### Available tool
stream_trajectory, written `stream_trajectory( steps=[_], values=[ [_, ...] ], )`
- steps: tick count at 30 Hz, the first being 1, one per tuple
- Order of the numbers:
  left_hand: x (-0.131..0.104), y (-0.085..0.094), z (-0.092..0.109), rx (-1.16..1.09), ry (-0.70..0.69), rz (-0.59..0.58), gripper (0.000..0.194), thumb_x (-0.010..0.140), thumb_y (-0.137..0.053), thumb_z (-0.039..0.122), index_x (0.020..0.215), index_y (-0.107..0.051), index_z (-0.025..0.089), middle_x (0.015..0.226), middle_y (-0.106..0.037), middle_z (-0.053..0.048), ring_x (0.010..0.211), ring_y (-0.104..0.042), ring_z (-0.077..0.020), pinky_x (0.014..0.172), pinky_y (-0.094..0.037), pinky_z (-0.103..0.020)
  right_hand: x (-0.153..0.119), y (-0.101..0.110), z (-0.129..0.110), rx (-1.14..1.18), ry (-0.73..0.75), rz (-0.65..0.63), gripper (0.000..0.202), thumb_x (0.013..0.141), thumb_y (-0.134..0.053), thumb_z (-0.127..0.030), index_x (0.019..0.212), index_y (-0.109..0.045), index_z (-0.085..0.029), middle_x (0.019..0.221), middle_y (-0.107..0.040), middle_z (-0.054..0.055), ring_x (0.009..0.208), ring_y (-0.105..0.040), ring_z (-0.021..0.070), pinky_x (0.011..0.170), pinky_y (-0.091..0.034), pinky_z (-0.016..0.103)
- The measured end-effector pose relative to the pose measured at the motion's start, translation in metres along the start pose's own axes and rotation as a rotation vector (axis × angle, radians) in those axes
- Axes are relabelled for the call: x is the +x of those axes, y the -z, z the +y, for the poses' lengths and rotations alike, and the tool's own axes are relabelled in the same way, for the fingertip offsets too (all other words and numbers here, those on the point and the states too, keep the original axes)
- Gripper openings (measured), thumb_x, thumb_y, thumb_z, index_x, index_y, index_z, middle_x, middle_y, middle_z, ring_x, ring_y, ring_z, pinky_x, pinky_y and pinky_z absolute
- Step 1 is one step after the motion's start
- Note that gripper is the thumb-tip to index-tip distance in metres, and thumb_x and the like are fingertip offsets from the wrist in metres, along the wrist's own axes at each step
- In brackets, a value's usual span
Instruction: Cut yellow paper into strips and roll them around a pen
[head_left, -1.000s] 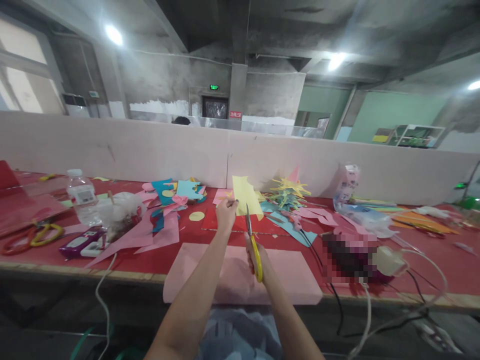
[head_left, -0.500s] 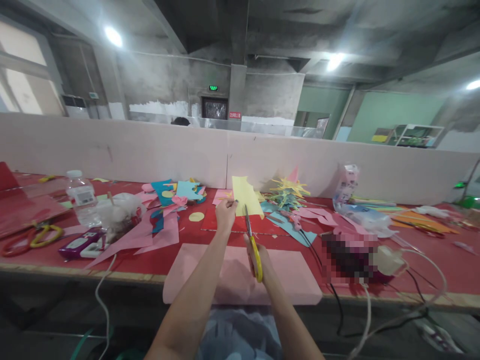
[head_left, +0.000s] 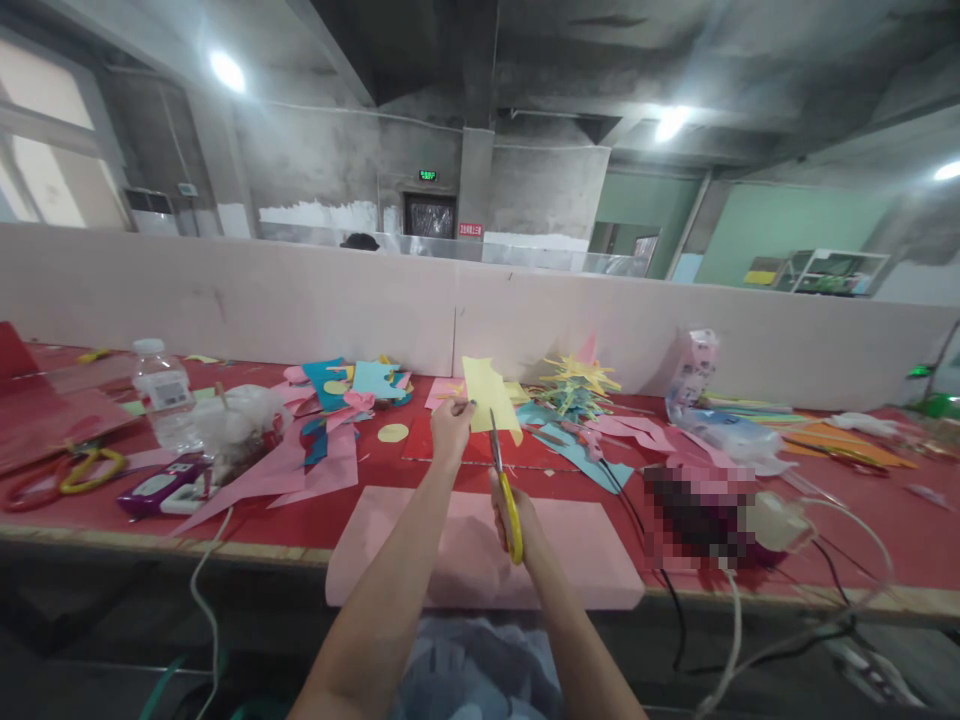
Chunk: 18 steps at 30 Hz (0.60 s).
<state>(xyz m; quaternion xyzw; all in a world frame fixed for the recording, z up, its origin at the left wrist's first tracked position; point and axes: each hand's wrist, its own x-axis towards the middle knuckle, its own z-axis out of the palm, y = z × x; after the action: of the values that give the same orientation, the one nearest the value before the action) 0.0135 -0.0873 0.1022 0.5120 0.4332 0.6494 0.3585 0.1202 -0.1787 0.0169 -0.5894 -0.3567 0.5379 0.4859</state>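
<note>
Near the middle of the view, my left hand (head_left: 452, 430) pinches the left edge of a pale yellow paper (head_left: 491, 395), held up above the red table. My right hand (head_left: 516, 512) is wrapped round the handles of yellow-handled scissors (head_left: 510, 505). The blades point away from me and meet the paper's lower part. Below both hands lies a pink sheet (head_left: 480, 545) at the table's front edge. A yellow paper disc (head_left: 393, 433) lies left of my left hand.
On the left are a plastic bottle (head_left: 165, 395), a purple device (head_left: 161, 487) and more scissors (head_left: 91, 470). Behind to the right stands a pile of yellow and green strips (head_left: 577, 385). Cables (head_left: 673, 610) hang over the front right edge. A pale partition (head_left: 337, 305) closes the back.
The yellow paper has shifted slightly to the left and its lower right corner hangs differently. My right hand and the scissors have moved very slightly left.
</note>
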Motion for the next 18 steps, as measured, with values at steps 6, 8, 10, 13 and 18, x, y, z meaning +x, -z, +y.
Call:
stream_trajectory(
  steps=[6,8,10,13,18],
  values=[
    [-0.005,0.0,-0.001,0.001,0.022,-0.035,0.006,0.074,-0.062,0.021,0.075,-0.064,0.016,0.079,-0.071,-0.006,0.075,-0.066,-0.018,0.066,-0.048,-0.025,0.007,0.0,0.001,0.009,0.032,0.0,0.04,0.08,-0.053,-0.057,0.063,-0.042,-0.022,0.038,-0.038,-0.008,0.026,-0.036,0.0085,0.024,-0.03,0.019],
    [-0.007,0.0,-0.002,-0.005,0.026,-0.048,0.006,0.074,-0.062,0.021,0.075,-0.064,0.016,0.08,-0.071,-0.006,0.075,-0.066,-0.0177,0.065,-0.048,-0.025,0.01,0.001,0.003,0.02,0.023,-0.031,0.041,0.082,-0.049,-0.058,0.064,-0.042,-0.022,0.037,-0.037,-0.008,0.025,-0.036,0.0091,0.024,-0.03,0.02],
    [-0.009,0.0,-0.002,-0.009,0.037,-0.064,0.005,0.073,-0.063,0.021,0.075,-0.064,0.016,0.079,-0.071,-0.006,0.075,-0.066,-0.0177,0.065,-0.047,-0.025,0.013,0.003,0.004,0.042,-0.008,-0.07,0.043,0.084,-0.043,-0.06,0.064,-0.044,-0.021,0.037,-0.038,-0.007,0.025,-0.038,0.0103,0.024,-0.031,0.021],
    [-0.012,0.001,-0.002,-0.015,0.058,-0.089,0.006,0.072,-0.065,0.021,0.076,-0.065,0.016,0.077,-0.071,-0.006,0.075,-0.066,-0.0181,0.065,-0.048,-0.025,0.016,0.005,0.005,0.059,-0.031,-0.09,0.047,0.084,-0.04,-0.063,0.066,-0.048,-0.021,0.038,-0.041,-0.006,0.026,-0.041,0.0117,0.024,-0.032,0.023],
    [-0.017,0.002,-0.005,-0.031,0.089,-0.125,0.005,0.072,-0.065,0.02,0.075,-0.064,0.016,0.077,-0.07,-0.006,0.073,-0.066,-0.0177,0.07,-0.05,-0.028,0.013,0.003,0.004,0.065,0.044,-0.063,0.046,0.081,-0.046,-0.064,0.067,-0.05,-0.02,0.037,-0.038,-0.007,0.026,-0.037,0.0092,0.025,-0.029,0.021]
  ],
)
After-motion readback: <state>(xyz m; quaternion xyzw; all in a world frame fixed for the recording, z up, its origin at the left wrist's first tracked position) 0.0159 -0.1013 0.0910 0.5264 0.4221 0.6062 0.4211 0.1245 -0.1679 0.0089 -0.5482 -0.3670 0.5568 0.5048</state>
